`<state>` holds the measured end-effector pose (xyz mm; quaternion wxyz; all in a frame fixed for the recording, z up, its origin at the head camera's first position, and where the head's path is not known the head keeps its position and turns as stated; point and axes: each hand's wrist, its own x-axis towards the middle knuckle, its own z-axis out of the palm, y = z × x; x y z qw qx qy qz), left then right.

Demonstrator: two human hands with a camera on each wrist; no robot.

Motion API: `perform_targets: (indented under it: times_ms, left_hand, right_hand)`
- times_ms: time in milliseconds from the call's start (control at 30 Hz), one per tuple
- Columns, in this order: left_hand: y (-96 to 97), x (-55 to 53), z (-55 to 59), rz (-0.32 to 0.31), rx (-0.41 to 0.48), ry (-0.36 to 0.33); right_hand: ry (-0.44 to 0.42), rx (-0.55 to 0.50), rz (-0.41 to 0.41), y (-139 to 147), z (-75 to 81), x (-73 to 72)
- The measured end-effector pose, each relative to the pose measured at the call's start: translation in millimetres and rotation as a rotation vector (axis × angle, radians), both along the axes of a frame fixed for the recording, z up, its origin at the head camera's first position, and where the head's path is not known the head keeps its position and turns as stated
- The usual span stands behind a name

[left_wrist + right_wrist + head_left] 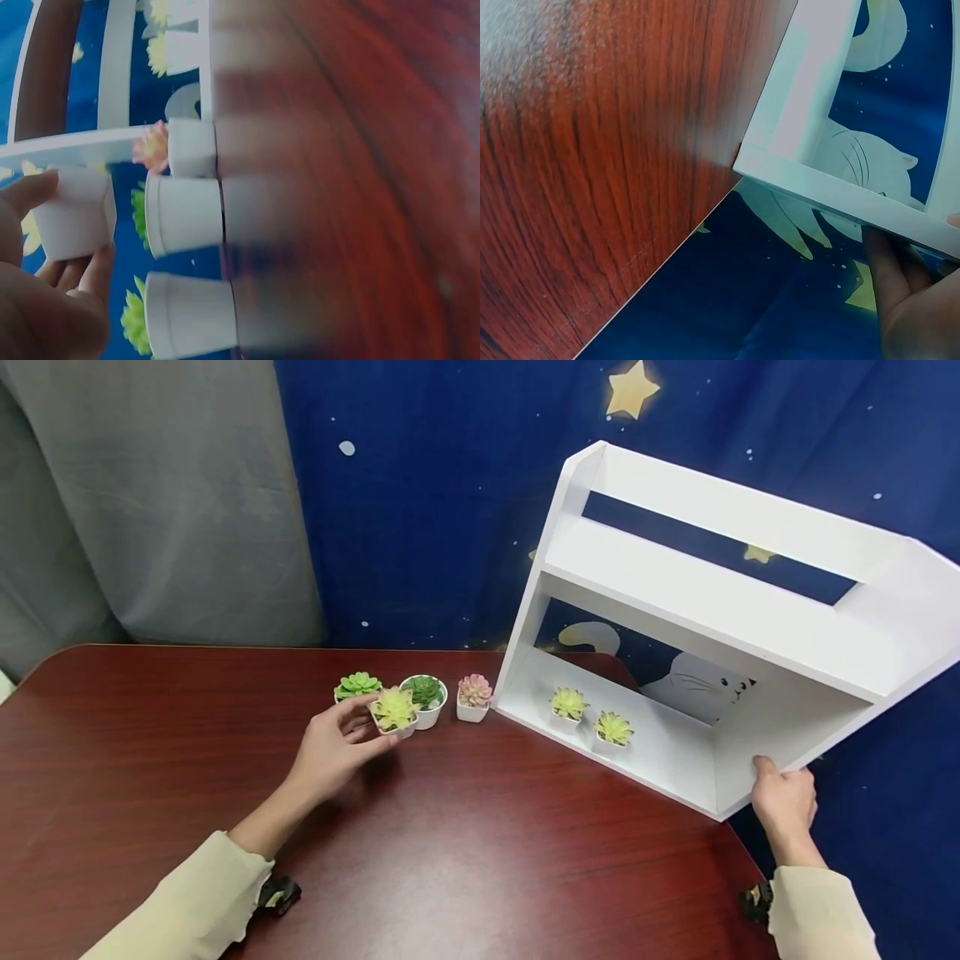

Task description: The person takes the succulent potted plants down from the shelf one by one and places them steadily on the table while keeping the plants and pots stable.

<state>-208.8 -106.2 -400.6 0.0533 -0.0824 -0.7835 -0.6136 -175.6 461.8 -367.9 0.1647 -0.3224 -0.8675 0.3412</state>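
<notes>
My left hand (333,747) pinches a potted succulent (395,710) with yellow-green leaves by its small white square pot (75,214), raised above the table. Behind it stand a bright green succulent (358,683) and a dark green one (424,692), both in round white pots. A pink succulent (474,693) in a square pot is beside the shelf's left end. My right hand (783,797) grips the right side panel of a white two-tier shelf (705,602), thumb inside and fingers outside. Two yellow-green succulents (567,706) sit on its lower tier.
The shelf stands at an angle at the back right of the dark red wooden table (450,843), its near right corner by the table's edge. Behind hang a blue curtain (435,510) with stars and a cat, and a grey curtain (172,510).
</notes>
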Motion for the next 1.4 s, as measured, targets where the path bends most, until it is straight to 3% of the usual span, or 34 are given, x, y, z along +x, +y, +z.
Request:
perform_targets:
  times_ms: [300,533,1033,1400]
  left_hand:
    - [-25.2,1.8,-0.8,-0.055,-0.086,-0.071]
    - [-35.4,-0.5,-11.6,-0.093,-0.064,-0.11]
    - [-55.3,-6.1,-30.2,-0.152,-0.157,-0.239]
    - [-63.0,-12.5,-36.9,-0.164,-0.179,-0.248]
  right_hand:
    - [-0.02,-0.01,-0.015,0.6,2.4,0.8]
    - [-0.028,-0.007,-0.022,1.6,3.0,0.5]
    - [-0.012,0.012,-0.013,1.2,0.9,-0.8]
    - [-0.007,0.003,-0.009,0.5,-0.4,-2.2]
